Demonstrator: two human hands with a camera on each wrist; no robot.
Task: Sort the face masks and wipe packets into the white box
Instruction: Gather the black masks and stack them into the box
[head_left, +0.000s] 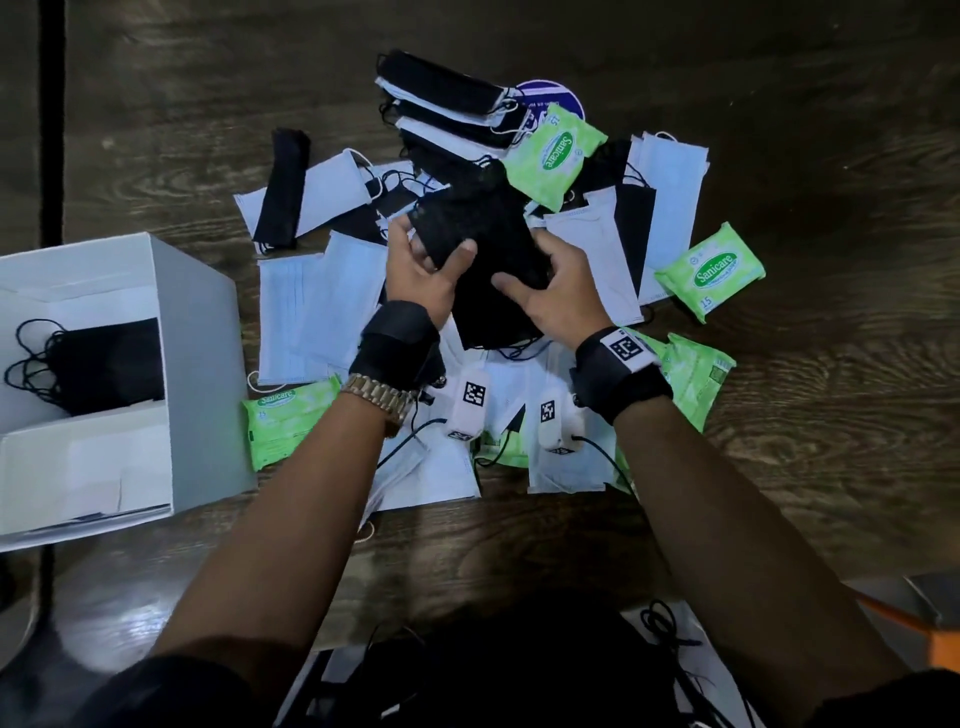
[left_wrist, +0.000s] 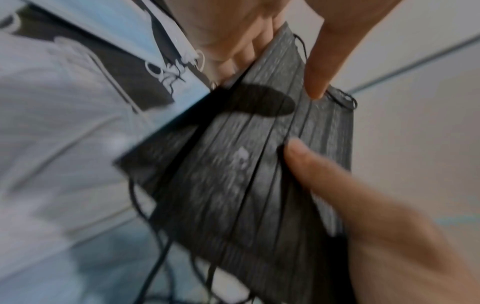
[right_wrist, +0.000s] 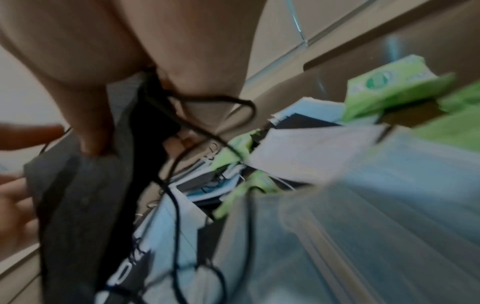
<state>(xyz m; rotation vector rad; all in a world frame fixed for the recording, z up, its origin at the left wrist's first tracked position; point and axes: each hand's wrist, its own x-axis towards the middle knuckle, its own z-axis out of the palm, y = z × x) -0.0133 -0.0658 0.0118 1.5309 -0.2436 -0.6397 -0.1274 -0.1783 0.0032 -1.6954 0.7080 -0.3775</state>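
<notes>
Both hands hold one stack of black face masks (head_left: 488, 234) just above the pile in the middle of the table. My left hand (head_left: 431, 265) pinches its left edge, thumb on top. My right hand (head_left: 550, 291) grips its right side. Up close, the pleated black masks (left_wrist: 259, 174) lie under my left thumb (left_wrist: 324, 174), and my right thumb (right_wrist: 93, 127) presses on the black masks (right_wrist: 78, 205). The white box (head_left: 202, 322) stands open at the left with black masks (head_left: 104, 364) in one compartment. Green wipe packets (head_left: 556, 156) (head_left: 711, 270) (head_left: 291, 421) lie around the pile.
White and pale blue masks (head_left: 322, 306) and more black masks (head_left: 441, 98) are strewn over the dark wood table (head_left: 831, 156). A round blue item (head_left: 556, 91) peeks out behind the pile. An orange object (head_left: 940, 644) sits at the bottom right.
</notes>
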